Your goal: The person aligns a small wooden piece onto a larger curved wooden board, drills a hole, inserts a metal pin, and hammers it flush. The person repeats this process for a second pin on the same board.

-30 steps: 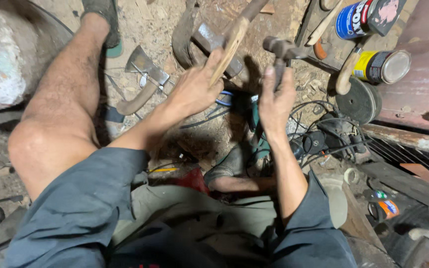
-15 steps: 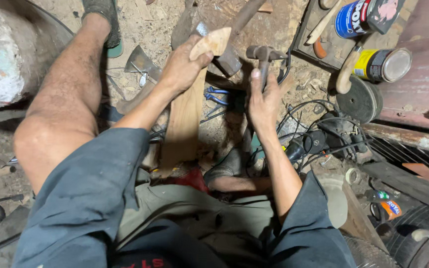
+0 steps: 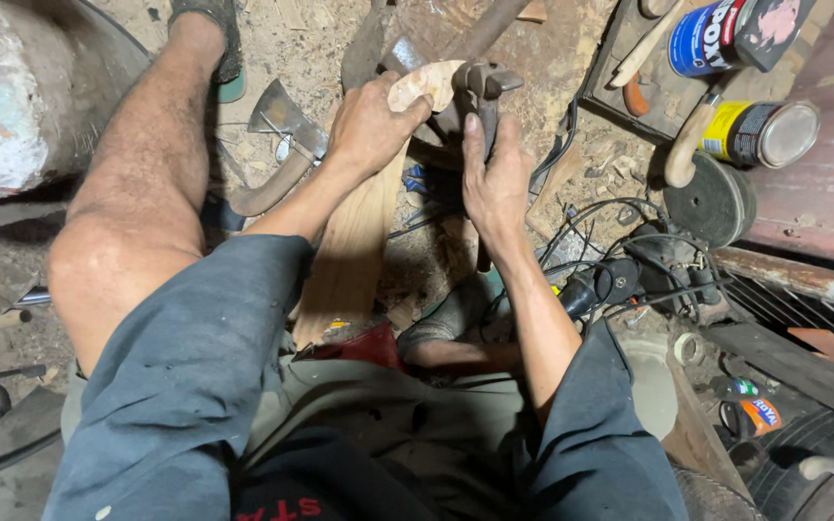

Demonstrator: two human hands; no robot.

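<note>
My left hand (image 3: pixel 371 125) grips a long pale wooden board (image 3: pixel 354 241) near its rounded top end, which stands tilted on the dusty ground between my legs. My right hand (image 3: pixel 496 178) is wrapped around the handle of a dark metal clamp-like tool (image 3: pixel 485 82) whose head sits against the board's top end. Both hands are close together, the board's tip between them.
An axe (image 3: pixel 277 125) lies on the ground left of my left hand. Cans (image 3: pixel 760 130), a round disc (image 3: pixel 711 203) and a wooden-handled tool (image 3: pixel 687 145) lie at the right, with black cables and a power tool (image 3: pixel 620 280) below them. My bare left knee (image 3: pixel 127 260) is at the left.
The board has been swung from raised and tilted to standing lengthwise between my legs. Both hands have shifted closer together, and the right hand keeps its hold on the metal tool at the board's tip.
</note>
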